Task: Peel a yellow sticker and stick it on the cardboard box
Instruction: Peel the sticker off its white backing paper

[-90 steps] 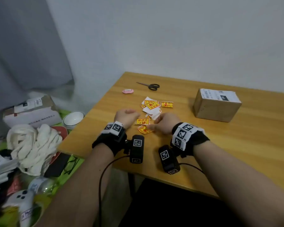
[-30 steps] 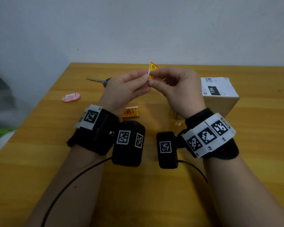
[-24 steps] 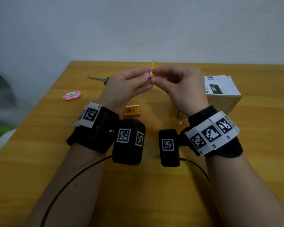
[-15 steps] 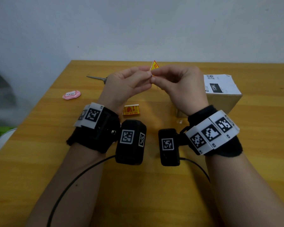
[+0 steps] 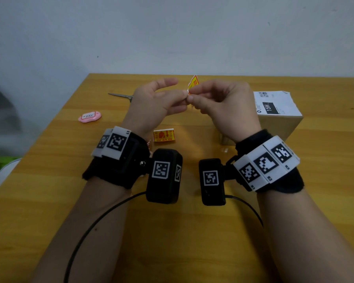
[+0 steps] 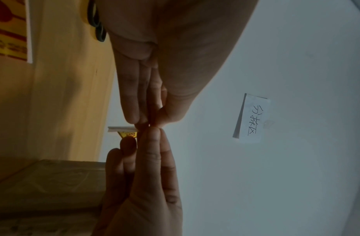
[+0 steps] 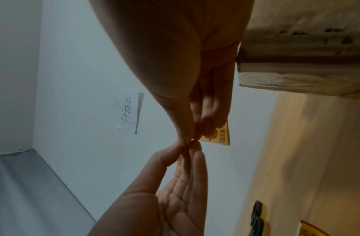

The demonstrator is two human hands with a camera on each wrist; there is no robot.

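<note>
A small yellow sticker (image 5: 193, 83) with red print is held up above the table between both hands. My right hand (image 5: 190, 97) pinches its lower corner with thumb and fingertips. My left hand (image 5: 183, 95) pinches the white backing (image 6: 120, 128) at the same corner, with its index finger stretched out above. In the right wrist view the yellow sticker (image 7: 223, 135) pokes out beside the right fingers. The cardboard box (image 5: 278, 123), with a white label on top, stands on the table just right of my right hand. The box (image 6: 49, 183) is untouched.
Another yellow sticker (image 5: 164, 135) lies flat on the wooden table (image 5: 192, 231) under my wrists. Scissors (image 5: 121, 96) lie behind the left hand, and a pink tag (image 5: 89, 116) sits further left. A handwritten paper note (image 7: 130, 113) hangs on the wall.
Three seconds ago both hands were down at the sticker pile; since then they hold one sticker up. Over the last second the left index finger has straightened away from the pinch.
</note>
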